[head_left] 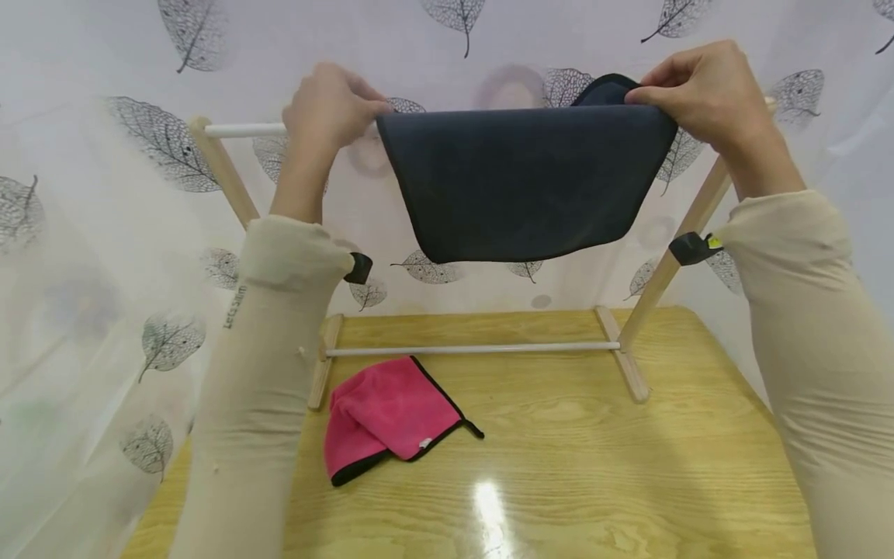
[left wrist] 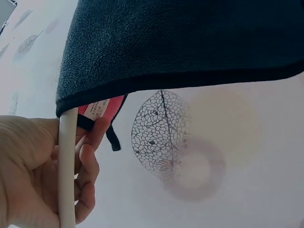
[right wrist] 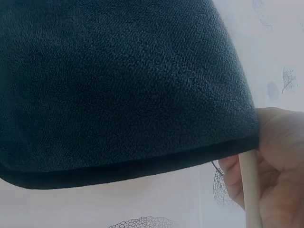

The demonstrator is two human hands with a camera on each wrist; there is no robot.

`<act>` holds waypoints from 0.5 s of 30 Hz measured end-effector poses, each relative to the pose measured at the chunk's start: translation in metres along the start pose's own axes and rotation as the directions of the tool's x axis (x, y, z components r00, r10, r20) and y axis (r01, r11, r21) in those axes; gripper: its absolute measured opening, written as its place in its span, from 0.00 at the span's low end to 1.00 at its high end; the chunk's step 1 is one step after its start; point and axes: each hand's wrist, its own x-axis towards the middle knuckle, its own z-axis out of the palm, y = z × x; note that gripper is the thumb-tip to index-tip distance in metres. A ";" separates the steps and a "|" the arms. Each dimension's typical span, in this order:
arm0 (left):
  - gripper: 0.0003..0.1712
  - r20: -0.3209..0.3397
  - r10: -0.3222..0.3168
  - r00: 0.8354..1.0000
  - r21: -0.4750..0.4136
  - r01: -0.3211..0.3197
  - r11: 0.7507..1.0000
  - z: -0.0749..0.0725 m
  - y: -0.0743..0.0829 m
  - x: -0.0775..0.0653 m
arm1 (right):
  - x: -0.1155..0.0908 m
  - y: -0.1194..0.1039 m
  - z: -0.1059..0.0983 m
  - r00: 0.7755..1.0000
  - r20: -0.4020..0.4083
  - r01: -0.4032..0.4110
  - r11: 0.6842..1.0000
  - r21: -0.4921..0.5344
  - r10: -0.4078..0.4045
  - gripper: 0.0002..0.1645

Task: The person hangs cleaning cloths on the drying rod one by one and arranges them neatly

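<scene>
A dark blue-grey towel with black edging hangs folded over the upper white rod of a rack. My left hand pinches its left edge at the rod; in the left wrist view the fingers curl behind the rod, near a black loop and a pale label on a pink patch. At the other end, my right hand pinches the towel, where a dark flap stands up behind the rod. In the right wrist view the thumb lies against the towel's edge, and part of the fingers is hidden behind the rod.
A crumpled pink towel with black edging lies on the wooden table, in front of the rack's lower rod. Wooden legs slant up on both sides. A leaf-patterned white curtain hangs behind.
</scene>
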 end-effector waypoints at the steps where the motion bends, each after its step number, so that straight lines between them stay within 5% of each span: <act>1: 0.27 0.027 -0.001 1.000 0.003 0.001 1.000 -0.001 0.000 0.000 | 0.000 0.000 0.000 1.000 -0.001 0.001 1.000 -0.002 -0.001 0.04; 15: 0.31 0.116 0.067 0.991 -0.021 -0.065 0.998 -0.007 -0.007 -0.004 | 0.000 0.001 0.002 1.000 -0.005 0.029 1.000 0.006 -0.029 0.03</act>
